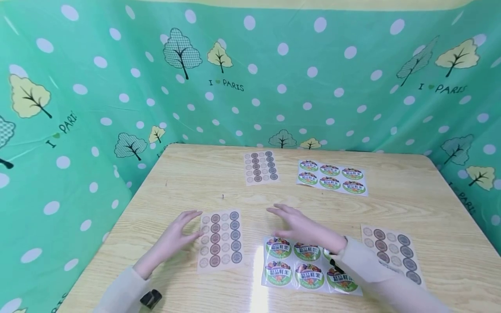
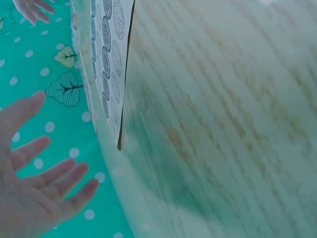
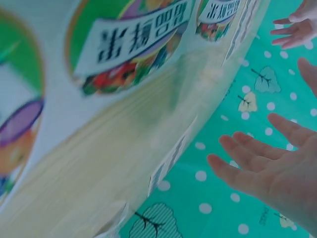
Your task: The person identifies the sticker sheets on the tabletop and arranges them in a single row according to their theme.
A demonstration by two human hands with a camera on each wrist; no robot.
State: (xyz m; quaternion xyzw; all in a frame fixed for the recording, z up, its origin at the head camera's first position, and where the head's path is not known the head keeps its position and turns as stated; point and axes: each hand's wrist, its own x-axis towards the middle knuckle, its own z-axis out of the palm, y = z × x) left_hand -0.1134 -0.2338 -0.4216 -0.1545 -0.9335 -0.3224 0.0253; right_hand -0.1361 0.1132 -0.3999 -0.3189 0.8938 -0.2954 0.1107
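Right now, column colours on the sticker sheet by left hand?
Sticker sheet: pale, brown, pale, grey from left; clearest in head view.

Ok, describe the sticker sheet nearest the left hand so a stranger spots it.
On the table, find the left hand. Beside it lies a sheet of small round stickers in four columns. Unlike the similar far sheet and right sheet, it is leftmost in the head view.

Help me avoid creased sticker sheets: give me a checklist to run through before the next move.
1. Left grip free: ok, open, empty.
2. Right grip free: ok, open, empty.
3. Left grip clear of the adjacent beige rectangular sheet of round stickers: cannot tell.
4. Near glossy white rectangular sheet of green oval fruit stickers uncovered: not ok, right forearm overlaps it.
5. Far matching glossy sheet uncovered: ok.
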